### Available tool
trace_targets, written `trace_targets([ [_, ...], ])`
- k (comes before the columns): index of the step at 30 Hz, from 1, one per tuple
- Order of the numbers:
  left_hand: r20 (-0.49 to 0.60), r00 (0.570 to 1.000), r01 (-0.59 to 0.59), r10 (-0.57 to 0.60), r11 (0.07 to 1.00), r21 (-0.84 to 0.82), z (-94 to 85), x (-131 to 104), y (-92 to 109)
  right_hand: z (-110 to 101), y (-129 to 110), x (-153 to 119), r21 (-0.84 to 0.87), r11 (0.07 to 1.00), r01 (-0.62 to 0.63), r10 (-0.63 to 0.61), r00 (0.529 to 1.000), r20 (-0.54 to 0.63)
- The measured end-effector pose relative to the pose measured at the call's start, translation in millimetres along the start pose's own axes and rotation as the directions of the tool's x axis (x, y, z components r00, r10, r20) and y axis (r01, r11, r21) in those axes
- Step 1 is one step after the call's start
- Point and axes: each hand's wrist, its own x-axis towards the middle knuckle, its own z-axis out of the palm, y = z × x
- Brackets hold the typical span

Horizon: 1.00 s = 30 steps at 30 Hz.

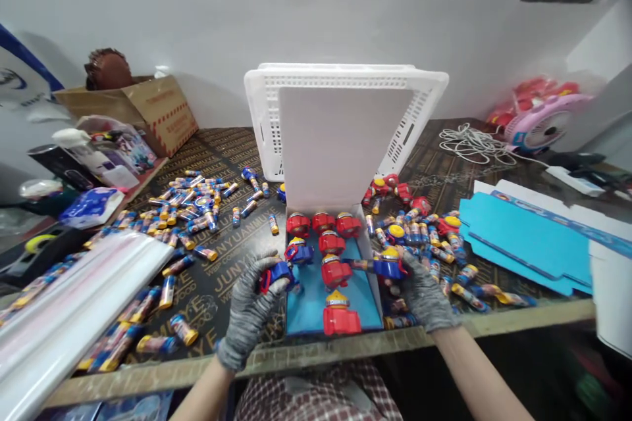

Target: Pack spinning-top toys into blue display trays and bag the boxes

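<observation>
An open box [371,263] with a blue inside stands at the table's front edge, its pale lid raised. Several red toys [340,320] with yellow tops lie in it, along with a blue toy [299,251] at its left side. My left hand [251,306], in a grey glove, is closed round a blue-and-red toy [279,275] at the box's left edge. My right hand [425,293], gloved too, grips another blue toy [389,264] with a yellow top over the right edge; a small tube sticks out from it toward the box.
A white basket [266,125] stands behind the box. Small tubes [236,216] are strewn on both sides. Plastic film [89,302] lies at left, blue cardboard [528,240] at right. Farther back are a carton [162,112], a cable [476,143] and a pink fan [543,120].
</observation>
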Motion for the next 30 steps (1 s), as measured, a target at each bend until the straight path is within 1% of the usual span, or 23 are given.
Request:
trace_targets([
  [1,-0.011,0.997,-0.074,0.074,0.997,0.020,4.0,-2.8,-7.1,0.7,2.0,1.4,0.044,0.999,-0.021,0.022,1.000,-0.010],
  [3,0.009,0.978,-0.211,0.211,0.976,0.061,6.4,-6.5,-14.5,-0.6,3.9,1.6,0.091,0.995,-0.029,0.030,0.999,-0.014],
  [5,0.089,0.948,-0.313,0.305,0.946,0.086,3.4,-9.6,-12.8,-3.2,4.4,-0.1,0.039,0.999,-0.012,0.012,1.000,-0.001],
  [6,0.153,0.926,-0.361,0.346,0.929,0.086,1.0,-11.0,-9.8,-4.5,4.5,-1.0,-0.034,0.999,0.014,-0.014,1.000,0.005],
  [7,0.219,0.892,-0.419,0.396,0.905,0.070,-1.4,-12.1,-6.5,-5.4,4.6,-1.8,-0.126,0.990,0.058,-0.057,0.998,0.008],
  [8,0.282,0.846,-0.483,0.453,0.875,0.044,-3.4,-12.7,-3.6,-6.0,4.6,-2.2,-0.226,0.967,0.113,-0.112,0.994,0.019],
  [10,0.378,0.746,-0.588,0.548,0.809,-0.011,-4.9,-11.4,-0.9,-5.2,4.4,-2.6,-0.401,0.881,0.250,-0.248,0.967,0.060],
  [11,0.404,0.717,-0.612,0.568,0.790,-0.025,-4.0,-9.4,-1.6,-3.7,4.0,-2.6,-0.464,0.827,0.318,-0.310,0.946,0.095],
  [12,0.419,0.709,-0.618,0.568,0.786,-0.019,-1.9,-6.7,-3.5,-1.3,3.8,-2.5,-0.509,0.773,0.379,-0.360,0.922,0.140],
  [13,0.426,0.719,-0.610,0.550,0.792,0.006,1.2,-3.5,-6.2,2.0,3.8,-2.4,-0.539,0.722,0.434,-0.395,0.898,0.194],
  [15,0.428,0.751,-0.592,0.503,0.800,0.100,9.3,2.7,-11.8,10.3,6.0,-1.6,-0.575,0.622,0.532,-0.431,0.845,0.316],
  [18,0.415,0.780,-0.604,0.469,0.739,0.298,19.3,7.9,-14.1,21.8,14.6,0.8,-0.615,0.446,0.650,-0.438,0.758,0.484],
  [20,0.399,0.796,-0.595,0.454,0.706,0.384,19.6,9.0,-10.1,24.6,19.3,2.4,-0.633,0.339,0.696,-0.454,0.710,0.538],
  [22,0.371,0.820,-0.562,0.435,0.734,0.381,14.3,10.8,-3.8,22.0,17.2,2.7,-0.649,0.266,0.713,-0.479,0.682,0.553],
  [24,0.321,0.864,-0.486,0.387,0.809,0.331,6.2,15.1,1.8,15.1,6.0,1.4,-0.657,0.195,0.728,-0.520,0.645,0.561],
  [25,0.289,0.891,-0.433,0.350,0.844,0.315,2.4,18.1,3.7,10.9,-2.4,0.5,-0.659,0.148,0.737,-0.538,0.619,0.572],
  [27,0.241,0.934,-0.332,0.265,0.892,0.307,-2.5,24.3,5.1,3.6,-21.7,-1.1,-0.667,0.013,0.745,-0.568,0.554,0.608],
  [28,0.238,0.943,-0.298,0.231,0.905,0.303,-3.0,26.9,4.8,1.4,-31.0,-1.5,-0.675,-0.069,0.735,-0.577,0.522,0.628],
  [30,0.268,0.944,-0.268,0.194,0.923,0.275,-0.2,29.4,3.4,1.6,-44.8,-1.2,-0.688,-0.230,0.688,-0.574,0.475,0.667],
])
